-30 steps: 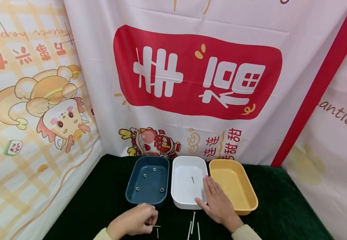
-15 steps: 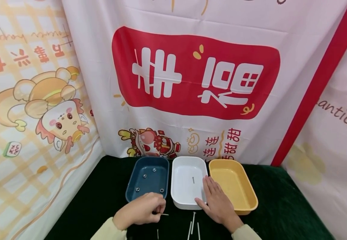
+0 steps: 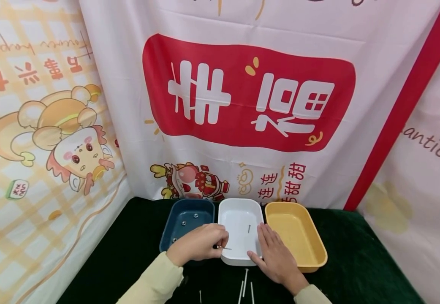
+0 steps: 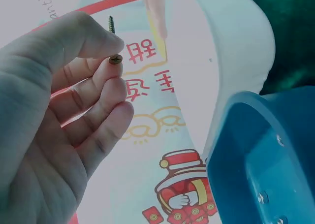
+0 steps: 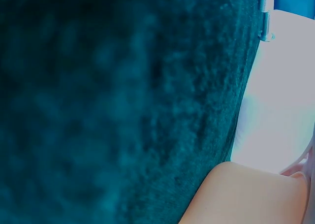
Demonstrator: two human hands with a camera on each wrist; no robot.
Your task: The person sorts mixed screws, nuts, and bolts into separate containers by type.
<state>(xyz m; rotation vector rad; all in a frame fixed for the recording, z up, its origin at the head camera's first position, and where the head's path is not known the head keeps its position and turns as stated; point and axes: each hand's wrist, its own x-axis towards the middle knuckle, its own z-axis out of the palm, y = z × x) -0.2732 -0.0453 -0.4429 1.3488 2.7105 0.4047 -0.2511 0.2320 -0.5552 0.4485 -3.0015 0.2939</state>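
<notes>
All places are being given relative to the white tray (image 3: 237,217). The left hand (image 3: 199,240) is being carried rightward from near the blue tray (image 3: 186,209), and is now being held above the white tray's near-left corner. A screw (image 4: 115,59) is being pinched between its thumb and forefinger; its other fingers are being kept loosely bent. From this shift, the screw is being judged as in transfer to the white tray, release not yet being made. The right hand (image 3: 277,255) is being kept where it was, laid straight-fingered along the right rim with nothing grasped; the tray is probably being steadied by it.

The left side is being bounded closely by the blue tray with its nuts (image 3: 195,215), the right by the yellow tray (image 3: 296,223), the far side by a hanging cloth (image 3: 129,126). Before the near wall, 3 bolts (image 3: 246,283) are being left lying. Open room is being offered within the tray, only 1 loose screw (image 3: 248,229) being seen there.
</notes>
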